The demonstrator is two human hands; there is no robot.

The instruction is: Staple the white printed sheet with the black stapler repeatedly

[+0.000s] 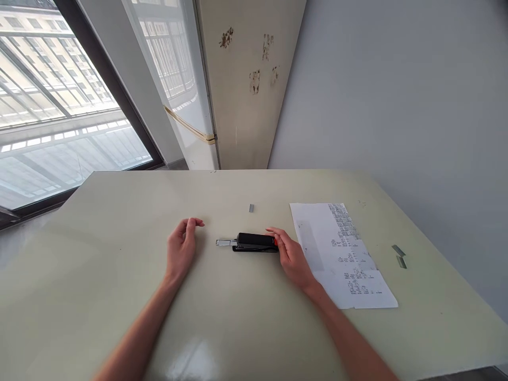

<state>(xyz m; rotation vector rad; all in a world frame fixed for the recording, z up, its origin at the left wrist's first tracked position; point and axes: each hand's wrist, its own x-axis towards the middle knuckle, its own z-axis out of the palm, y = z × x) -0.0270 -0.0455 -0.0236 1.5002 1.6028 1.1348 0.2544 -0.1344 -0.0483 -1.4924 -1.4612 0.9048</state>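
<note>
A black stapler [256,241] lies on the table in front of me, with a metal tray [226,242] sticking out of its left end. My right hand [292,259] grips the stapler's right end, where a bit of red shows by the fingers. Left of the stapler, and apart from it, my left hand [181,247] rests on its side on the table. Its fingers are loosely bent with one pointing right, and I see nothing in it. Beyond the stapler lies a small grey strip of staples [251,208].
A printed sheet of paper [337,254] lies at the right, partly behind my right forearm. Two more staple strips [398,250] lie farther right on the pale table [119,238]. Past the table stand a fridge [246,116], a grey wall [389,95] and a window [59,106].
</note>
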